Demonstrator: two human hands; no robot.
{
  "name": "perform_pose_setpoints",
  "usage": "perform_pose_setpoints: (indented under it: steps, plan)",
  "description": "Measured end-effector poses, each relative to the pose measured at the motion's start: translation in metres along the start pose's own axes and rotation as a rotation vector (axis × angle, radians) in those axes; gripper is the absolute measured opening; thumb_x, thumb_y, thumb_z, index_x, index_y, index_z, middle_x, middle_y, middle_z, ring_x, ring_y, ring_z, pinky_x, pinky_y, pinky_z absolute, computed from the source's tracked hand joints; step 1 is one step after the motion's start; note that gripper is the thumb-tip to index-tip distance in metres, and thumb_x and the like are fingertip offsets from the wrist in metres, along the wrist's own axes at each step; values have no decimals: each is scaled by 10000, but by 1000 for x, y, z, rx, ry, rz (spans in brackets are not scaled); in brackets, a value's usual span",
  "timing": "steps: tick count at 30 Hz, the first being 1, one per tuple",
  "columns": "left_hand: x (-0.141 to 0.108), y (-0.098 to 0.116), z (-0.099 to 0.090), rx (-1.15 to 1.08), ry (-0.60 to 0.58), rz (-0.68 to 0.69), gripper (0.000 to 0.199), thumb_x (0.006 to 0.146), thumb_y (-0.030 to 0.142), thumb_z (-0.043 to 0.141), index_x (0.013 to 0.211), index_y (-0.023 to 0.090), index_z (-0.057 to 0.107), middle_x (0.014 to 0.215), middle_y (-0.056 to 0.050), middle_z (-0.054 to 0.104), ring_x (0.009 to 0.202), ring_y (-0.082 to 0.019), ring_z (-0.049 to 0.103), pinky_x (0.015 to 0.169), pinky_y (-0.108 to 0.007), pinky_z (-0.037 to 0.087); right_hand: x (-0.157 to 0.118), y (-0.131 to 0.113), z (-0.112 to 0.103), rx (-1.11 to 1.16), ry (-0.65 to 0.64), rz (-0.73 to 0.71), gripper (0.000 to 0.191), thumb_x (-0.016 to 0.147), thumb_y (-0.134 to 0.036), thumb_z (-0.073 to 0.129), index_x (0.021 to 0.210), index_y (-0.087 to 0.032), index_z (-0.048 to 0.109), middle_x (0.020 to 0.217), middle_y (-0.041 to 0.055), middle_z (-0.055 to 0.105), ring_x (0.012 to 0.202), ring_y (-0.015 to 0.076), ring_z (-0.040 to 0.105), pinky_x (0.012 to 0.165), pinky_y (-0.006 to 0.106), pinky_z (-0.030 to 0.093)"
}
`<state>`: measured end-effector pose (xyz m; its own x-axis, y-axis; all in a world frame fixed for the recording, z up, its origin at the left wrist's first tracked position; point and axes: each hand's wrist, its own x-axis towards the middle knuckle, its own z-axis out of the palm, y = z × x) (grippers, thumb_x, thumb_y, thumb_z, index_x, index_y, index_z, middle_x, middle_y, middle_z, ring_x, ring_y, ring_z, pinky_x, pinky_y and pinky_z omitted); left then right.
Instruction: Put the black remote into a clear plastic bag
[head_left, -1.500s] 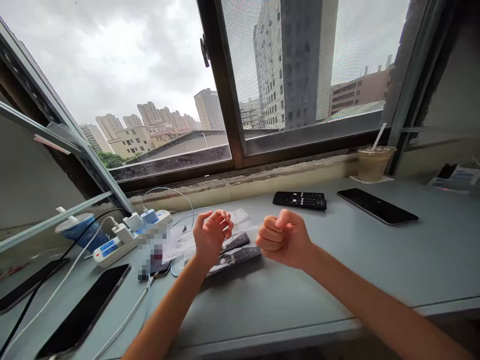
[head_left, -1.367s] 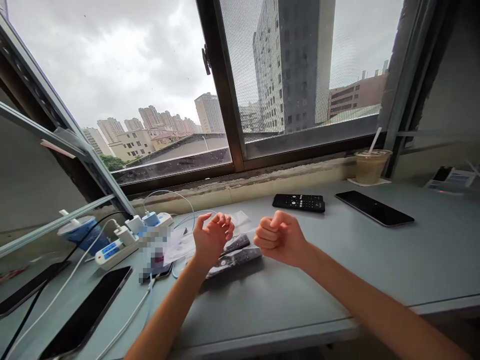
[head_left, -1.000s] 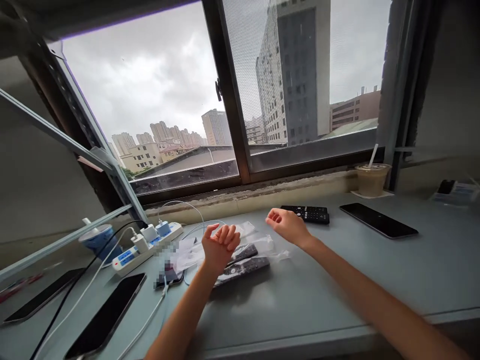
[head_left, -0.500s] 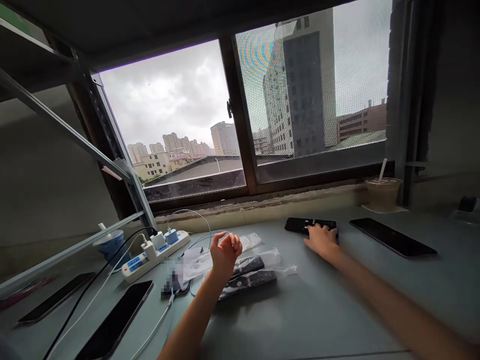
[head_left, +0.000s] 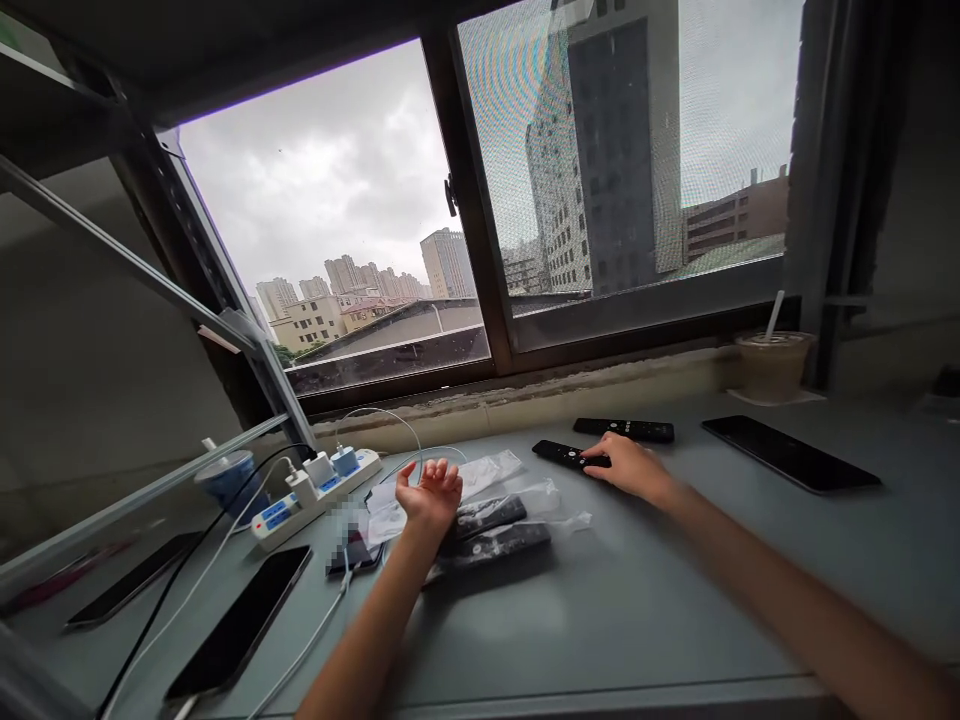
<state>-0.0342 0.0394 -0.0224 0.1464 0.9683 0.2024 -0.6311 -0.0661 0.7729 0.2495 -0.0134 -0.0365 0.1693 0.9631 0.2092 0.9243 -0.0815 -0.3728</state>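
My right hand (head_left: 630,467) has its thumb and fingers on the near end of a black remote control (head_left: 559,453), which lies at a slant on the table. Just behind it rests a second black remote control (head_left: 624,429), parallel to the window sill. My left hand (head_left: 431,497) is raised palm up with loosely curled fingers and holds nothing. Beside and partly behind my left hand are remote controls in clear plastic bags, one nearer (head_left: 502,542) and one farther (head_left: 491,514). My forearm and hand hide their left ends.
On the left stand a white power strip (head_left: 367,464) with plugs and cables, a blue cup (head_left: 225,480) and a black phone (head_left: 240,625). A black tablet (head_left: 791,455) and a drink cup with a straw (head_left: 772,368) are at right. A metal shelf frame (head_left: 277,395) rises at left.
My right hand has moved slightly left and nearer with one remote control, separating it from the other at the back. My left hand has shifted a little left. The view has tilted slightly.
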Motion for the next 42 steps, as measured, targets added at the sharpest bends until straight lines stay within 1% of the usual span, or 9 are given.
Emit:
perform_pose_setpoints:
  steps: [3,8,14,18,20,25,30,37,42]
  plan:
    - [-1,1,4,57,-41,-12,342,660,457,439,491,201,288,524,25,257,453,-100,246,448,-255,248,0,2,-1,39,-25,-16,286,829,-356,451,991,-293,677,1034,35,620,926,195,587,652,256,402]
    - [0,-9,11,677,-78,90,332,693,491,304,555,206,405,610,-15,429,534,-135,396,513,-270,328,1,4,1,65,16,-56,238,783,-303,511,948,-297,682,1056,15,625,942,194,582,678,258,412]
    - [-1,-24,11,1090,-87,184,129,624,302,591,719,218,620,868,-50,586,915,-237,481,841,-359,333,-2,-2,4,100,57,14,360,704,-323,600,1060,-279,628,1035,25,648,933,211,594,693,272,431]
    - [-3,-26,6,1642,-130,338,302,702,258,580,1000,219,605,1124,-89,555,1121,-278,426,942,-408,256,-6,-7,1,103,10,40,385,719,-333,585,1100,-297,619,1072,26,648,984,245,584,710,307,430]
    - [-4,-26,4,1796,-153,315,346,754,285,544,1090,205,569,1167,-107,543,1127,-278,446,933,-403,273,-8,-9,-1,106,-10,46,400,723,-324,581,1122,-302,606,1115,21,631,1017,252,571,722,316,429]
    - [-4,-23,5,1836,-126,176,304,775,300,531,1057,206,590,1123,-102,566,977,-259,560,865,-368,334,-10,-10,-3,117,21,24,402,707,-314,598,1109,-294,609,1111,10,632,1029,243,565,741,307,427]
    - [-2,-13,1,1843,-130,206,255,712,295,612,956,222,628,1067,-80,570,930,-254,566,807,-341,358,-8,-8,-1,126,70,-48,488,641,-292,654,1125,-290,585,1046,-3,652,968,213,584,684,264,413]
    - [3,-8,-9,1853,-155,162,209,671,321,654,852,215,662,915,-67,605,827,-246,583,703,-315,370,-9,-12,5,121,75,-72,400,616,-262,644,1014,-292,628,1011,-17,641,874,178,587,611,250,356]
    - [0,-7,-6,1874,-149,220,66,696,217,591,707,219,656,828,-55,619,851,-261,578,747,-343,356,-11,-15,4,120,53,-59,397,607,-264,628,1004,-271,626,989,-8,649,885,188,584,616,253,353]
